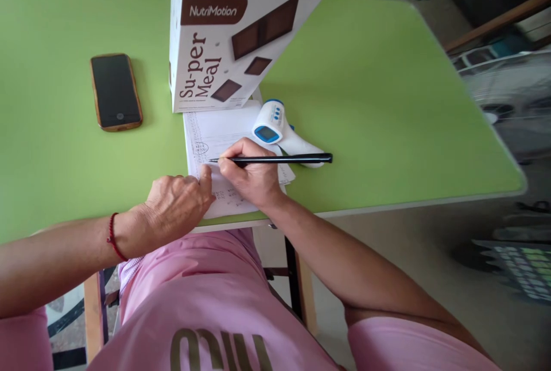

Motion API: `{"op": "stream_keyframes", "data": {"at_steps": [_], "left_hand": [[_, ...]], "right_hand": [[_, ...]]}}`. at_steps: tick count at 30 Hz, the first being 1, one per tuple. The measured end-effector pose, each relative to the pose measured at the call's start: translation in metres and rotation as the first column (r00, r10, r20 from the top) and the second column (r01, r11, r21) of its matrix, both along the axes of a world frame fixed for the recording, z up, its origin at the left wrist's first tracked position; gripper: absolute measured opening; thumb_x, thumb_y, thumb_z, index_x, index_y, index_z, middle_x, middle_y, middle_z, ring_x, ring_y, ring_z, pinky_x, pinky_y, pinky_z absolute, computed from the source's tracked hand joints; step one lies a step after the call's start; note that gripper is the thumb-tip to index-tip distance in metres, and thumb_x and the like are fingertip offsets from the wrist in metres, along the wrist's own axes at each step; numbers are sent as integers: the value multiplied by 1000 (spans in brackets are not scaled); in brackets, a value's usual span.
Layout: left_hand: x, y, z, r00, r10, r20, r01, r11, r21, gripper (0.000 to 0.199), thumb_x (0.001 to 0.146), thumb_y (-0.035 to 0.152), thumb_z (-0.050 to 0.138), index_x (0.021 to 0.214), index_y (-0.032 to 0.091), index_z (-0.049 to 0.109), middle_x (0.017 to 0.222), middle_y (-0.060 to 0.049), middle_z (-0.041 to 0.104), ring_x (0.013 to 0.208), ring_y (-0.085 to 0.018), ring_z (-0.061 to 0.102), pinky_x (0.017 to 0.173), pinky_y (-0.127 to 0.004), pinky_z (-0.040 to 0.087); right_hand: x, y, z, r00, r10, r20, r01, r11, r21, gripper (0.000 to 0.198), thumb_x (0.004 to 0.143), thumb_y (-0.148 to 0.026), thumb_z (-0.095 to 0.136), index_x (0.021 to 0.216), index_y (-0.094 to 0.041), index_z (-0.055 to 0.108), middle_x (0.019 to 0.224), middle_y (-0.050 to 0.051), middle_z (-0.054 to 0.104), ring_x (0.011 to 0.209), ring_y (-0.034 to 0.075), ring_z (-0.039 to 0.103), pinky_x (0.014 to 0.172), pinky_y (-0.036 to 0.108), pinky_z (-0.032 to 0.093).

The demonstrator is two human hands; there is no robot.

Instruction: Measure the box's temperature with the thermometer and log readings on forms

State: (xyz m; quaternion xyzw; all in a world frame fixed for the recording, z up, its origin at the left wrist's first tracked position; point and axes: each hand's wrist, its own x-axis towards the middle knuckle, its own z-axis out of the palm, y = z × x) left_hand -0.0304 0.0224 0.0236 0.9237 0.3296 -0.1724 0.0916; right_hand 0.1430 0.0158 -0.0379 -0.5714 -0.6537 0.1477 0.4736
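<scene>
My right hand (pixel 252 174) holds a slim black pen (pixel 284 159) pinched between thumb and fingers, its tip at the paper and its barrel pointing right. Beneath it lies a sheaf of white papers (pixel 232 124) with small handwriting and a circled spot. On the lower left part of the sheet rests my left hand (pixel 178 201), holding nothing, one finger extended near the pen tip and the others bent. A white and blue infrared thermometer (pixel 271 121) lies on the right side of the papers, partly behind the pen.
A tall white NutriMotion box (pixel 215 20) stands on the papers' far edge. To the left a phone in a brown case (pixel 117 92) lies on the green table (pixel 379 101). The table's near edge runs close to my body. A basket (pixel 516 267) is at the lower right.
</scene>
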Motion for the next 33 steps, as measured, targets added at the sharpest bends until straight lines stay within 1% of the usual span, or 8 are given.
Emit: {"op": "stream_keyframes", "data": {"at_steps": [3,7,11,14,17,22,29,33], "left_hand": [[0,0,0,1000,-1,1,1,1000,4,52,109,29,40,152,1,38,88,-15,76,84,-29,77,58,-32,51],[-1,-1,-1,1000,4,7,-4,1000,15,51,108,27,44,152,3,39,85,-14,75,82,-28,77,59,-32,51],[0,0,-1,1000,15,5,-15,1000,5,51,107,25,46,152,3,39,87,-14,76,84,-28,77,59,-31,51],[0,1,1,1000,16,-5,-16,1000,-2,50,107,25,45,151,3,40,87,-14,76,84,-29,78,59,-32,51],[1,1,1,1000,19,0,-19,1000,1,50,108,30,42,150,2,40,88,-15,76,86,-29,78,59,-33,51],[0,0,0,1000,9,-9,-9,1000,2,50,108,28,43,151,2,39,88,-13,76,84,-29,78,59,-33,52],[1,1,0,1000,7,5,-7,1000,12,49,108,28,43,150,1,40,86,-13,75,84,-29,78,58,-33,51],[1,1,0,1000,3,5,-3,1000,5,49,107,23,43,151,1,39,88,-13,75,84,-29,77,58,-33,51]], "right_hand": [[-1,0,0,1000,19,-5,-19,1000,2,12,80,-22,59,70,-26,53,56,-5,57,51,12,49,51,27,43],[-1,1,1,999,31,-5,-31,999,-22,13,81,-23,59,70,-25,51,56,-5,57,51,12,49,51,26,43],[0,1,1,998,58,-12,-58,997,-46,13,80,-24,59,71,-25,51,57,-6,57,51,12,49,51,26,42],[0,1,0,1000,27,0,-27,999,-32,13,79,-25,58,69,-25,51,55,-6,56,50,12,47,50,26,42],[-1,1,-1,1000,-12,-3,12,1000,-5,12,80,-24,58,69,-25,53,56,-5,58,51,12,49,51,27,43],[-2,0,-1,999,42,-30,-41,999,21,12,82,-24,60,71,-25,55,58,-5,59,51,12,49,51,26,43],[-2,1,0,999,47,-18,-47,999,-16,12,81,-24,59,71,-24,54,59,-5,60,52,12,50,52,26,42],[-2,1,1,998,57,-23,-57,998,9,13,82,-22,60,70,-24,54,58,-5,59,52,11,49,52,25,41]]}}
